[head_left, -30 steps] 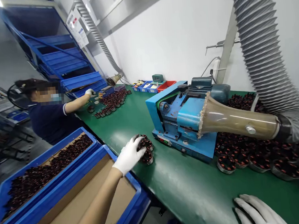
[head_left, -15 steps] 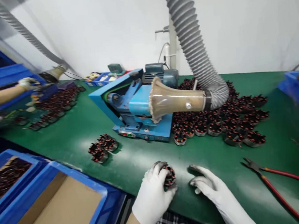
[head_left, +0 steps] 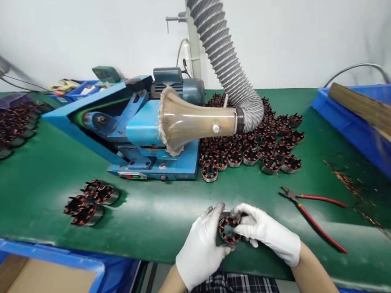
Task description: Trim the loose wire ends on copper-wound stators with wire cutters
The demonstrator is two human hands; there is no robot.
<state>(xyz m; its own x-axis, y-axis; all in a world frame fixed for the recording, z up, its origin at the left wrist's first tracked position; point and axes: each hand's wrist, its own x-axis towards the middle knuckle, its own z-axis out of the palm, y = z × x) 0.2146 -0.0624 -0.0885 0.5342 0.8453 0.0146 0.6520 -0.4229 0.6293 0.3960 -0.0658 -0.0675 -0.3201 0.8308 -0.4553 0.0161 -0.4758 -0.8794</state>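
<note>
Fingers of the white-gloved left hand (head_left: 203,249) are wrapping around the left side of a small round copper-wound ring with a grey metal rim (head_left: 224,234); thumb and fingertips of the white-gloved right hand (head_left: 265,231) are pinching its right side.

Biggest first: a flat green workbench (head_left: 147,227) is running across the scene. On it, a blue metal belt-driven machine with a dark motor (head_left: 142,123) is standing far, left of centre; a brown glossy funnel (head_left: 200,123) is jutting right from it into a grey ribbed hose (head_left: 212,37). A blue plastic bin lined with tan cardboard (head_left: 98,269) is sitting near left, another blue plastic bin (head_left: 367,144) at right. Many similar rings (head_left: 250,155) are crowding right of the machine; four more rings (head_left: 89,216) are clustering at left. Red-handled cutters (head_left: 304,210) are lying right of the right hand.

For a good hold, the left fingers should probably be bracing the metal rim, not squeezing the windings, with the right fingertips working lightly from the edge. The held ring is sitting between both hands, left fingers behind and around it, right thumb touching its right edge, hole facing the camera. Whether it is touching the bench, cannot tell.

Smallest: thin copper-coloured wire scraps (head_left: 347,182) are lying right of the cutters.
</note>
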